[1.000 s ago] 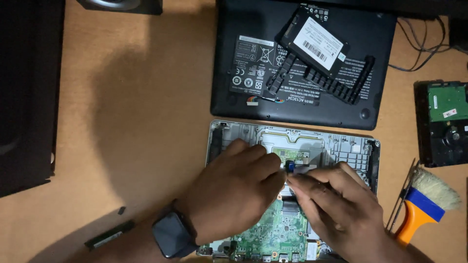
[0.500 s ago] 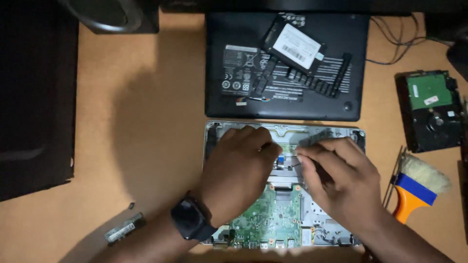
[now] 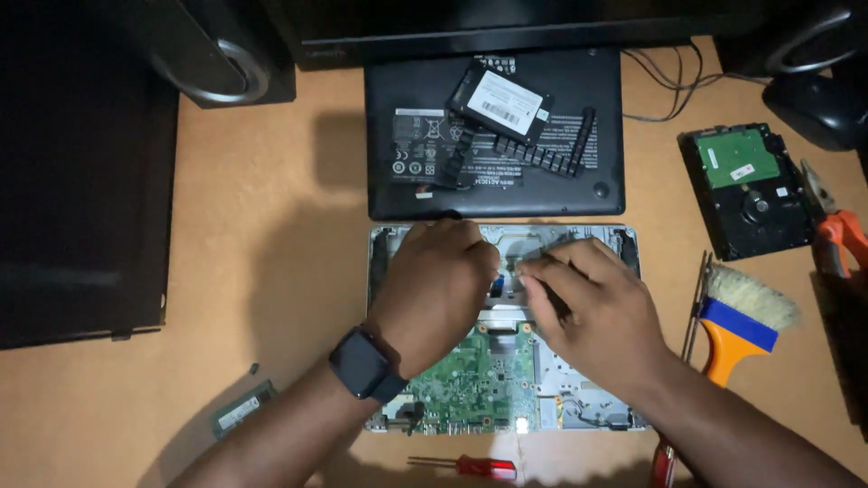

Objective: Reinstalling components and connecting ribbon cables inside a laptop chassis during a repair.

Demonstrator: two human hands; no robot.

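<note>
An opened laptop base (image 3: 608, 403) lies on the tan desk, its green circuit board (image 3: 475, 384) exposed. My left hand (image 3: 441, 287), with a dark smartwatch (image 3: 362, 362) on the wrist, rests curled over the upper middle of the base. My right hand (image 3: 597, 312) lies beside it, fingertips pinched at a small blue-tabbed ribbon connector (image 3: 496, 286) between the two hands. What the fingers grip is mostly hidden.
The black laptop bottom cover (image 3: 493, 185) lies behind with a slim drive (image 3: 502, 101) on it. A bare hard drive (image 3: 746, 192), orange pliers (image 3: 836, 230) and an orange-handled brush (image 3: 737, 321) are at right. A red screwdriver (image 3: 470, 466) lies in front, a memory stick (image 3: 242, 409) at left.
Both hands have shifted up toward the base's far edge, and the view has tilted so everything sits lower in frame. The hands stay close together over the connector.
</note>
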